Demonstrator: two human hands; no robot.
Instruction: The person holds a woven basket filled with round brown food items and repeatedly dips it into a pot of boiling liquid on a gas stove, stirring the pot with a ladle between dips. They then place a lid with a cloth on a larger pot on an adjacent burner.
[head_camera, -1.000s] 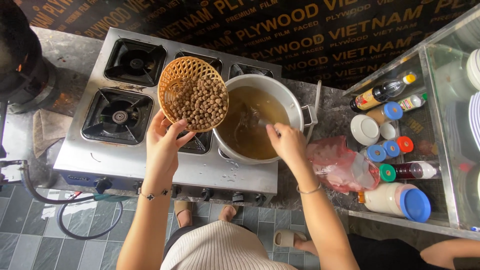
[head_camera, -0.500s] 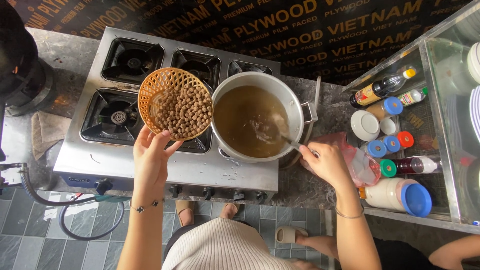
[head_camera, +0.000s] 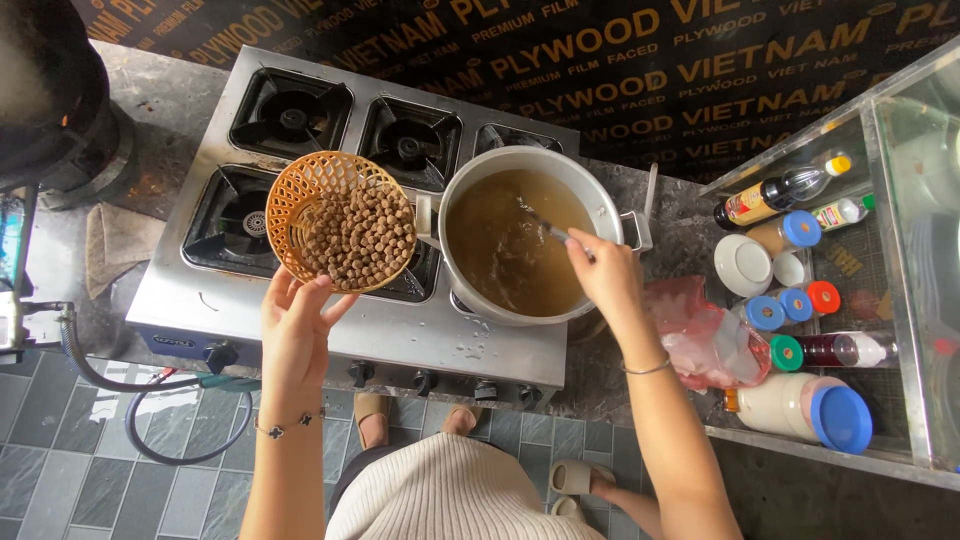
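Left hand (head_camera: 297, 335) grips the near rim of the round orange woven basket (head_camera: 340, 222) of brown pellets, fingers under it, palm hidden. Right hand (head_camera: 603, 272) closed on a thin metal utensil handle (head_camera: 553, 231); its working end is submerged in murky brown liquid in the large round metal pot (head_camera: 530, 232) on the steel gas stove (head_camera: 330, 190).

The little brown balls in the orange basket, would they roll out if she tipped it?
Probably. The brown balls look round and loose, heaped in a shallow basket. The left hand holds only its edge, so a tilt might spill them.
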